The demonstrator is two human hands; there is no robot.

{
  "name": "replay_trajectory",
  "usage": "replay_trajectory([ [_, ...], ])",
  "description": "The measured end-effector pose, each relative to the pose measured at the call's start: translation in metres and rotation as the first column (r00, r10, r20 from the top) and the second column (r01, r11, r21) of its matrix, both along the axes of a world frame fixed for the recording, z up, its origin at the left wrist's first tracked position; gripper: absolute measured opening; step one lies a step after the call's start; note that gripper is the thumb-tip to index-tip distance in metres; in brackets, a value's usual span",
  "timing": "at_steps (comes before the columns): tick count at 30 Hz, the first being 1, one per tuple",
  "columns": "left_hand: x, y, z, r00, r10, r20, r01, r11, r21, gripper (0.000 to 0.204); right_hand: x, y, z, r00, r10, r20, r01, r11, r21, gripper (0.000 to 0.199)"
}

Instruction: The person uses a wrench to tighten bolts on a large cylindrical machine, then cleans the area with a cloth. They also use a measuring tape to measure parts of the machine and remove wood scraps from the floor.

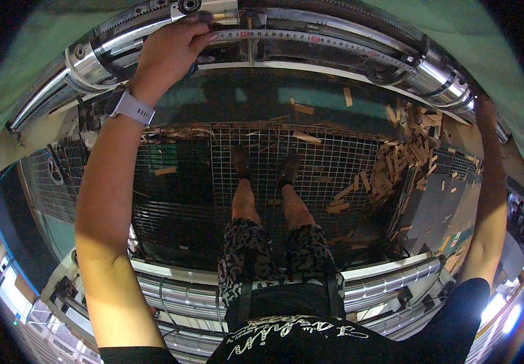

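overhead, in the head view, the left hand [174,50] reaches up and forward to a long machine bar [298,23], its thumb and fingers pinched together at the near end of a tape [313,39]. the tape, pale with dark marks, runs from that pinch to the right along the bar, curving with the lens, until it reaches the area just left of a shiny collar [439,80]. the right hand [485,104] is near the bar's right end, past the collar; it is dark and small at the rim, so whether its fingers are spread or closed, and what they touch, cannot be told. a second collar [87,65] sits on the bar to the left of the left hand, and a watch [133,108] with a light strap is around the left wrist. green sheeting [46,57] spreads beyond the bar. below, the person's shoes [289,162] are over a wire mesh [262,145], with loose wood strips [389,167] scattered on it and heaped toward the right. shiny rollers [183,297] lie behind the legs, on either side of the person's patterned shorts [245,239] and dark shirt [298,303].
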State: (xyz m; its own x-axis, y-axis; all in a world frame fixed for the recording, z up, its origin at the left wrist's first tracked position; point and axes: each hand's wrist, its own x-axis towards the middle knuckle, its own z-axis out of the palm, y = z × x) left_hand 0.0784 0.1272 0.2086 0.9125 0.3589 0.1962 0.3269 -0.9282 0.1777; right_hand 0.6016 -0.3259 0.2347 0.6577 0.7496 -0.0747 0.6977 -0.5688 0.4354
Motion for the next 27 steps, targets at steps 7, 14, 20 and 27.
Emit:
replay_trajectory([
  [7,0.002,-0.001,0.003,1.000,-0.029,0.010,0.029,1.000,0.011,0.024,0.033,-0.023,-0.009,0.998,0.038,0.042,-0.031,0.985,-0.171,0.040],
  [14,0.005,-0.002,0.006,0.994,0.023,-0.111,-0.034,0.995,-0.097,0.031,0.047,-0.039,-0.015,0.915,0.345,0.208,-0.301,0.929,-0.215,0.031],
  [20,0.001,0.003,-0.003,1.000,-0.016,-0.017,0.016,1.000,0.004,0.023,0.011,-0.010,-0.012,0.937,0.319,0.142,-0.327,0.944,0.039,0.024],
  [27,0.002,0.001,0.006,0.989,0.041,-0.144,-0.047,0.998,-0.040,0.026,0.029,-0.016,-0.015,0.949,0.235,0.211,-0.248,0.968,0.035,0.024],
])
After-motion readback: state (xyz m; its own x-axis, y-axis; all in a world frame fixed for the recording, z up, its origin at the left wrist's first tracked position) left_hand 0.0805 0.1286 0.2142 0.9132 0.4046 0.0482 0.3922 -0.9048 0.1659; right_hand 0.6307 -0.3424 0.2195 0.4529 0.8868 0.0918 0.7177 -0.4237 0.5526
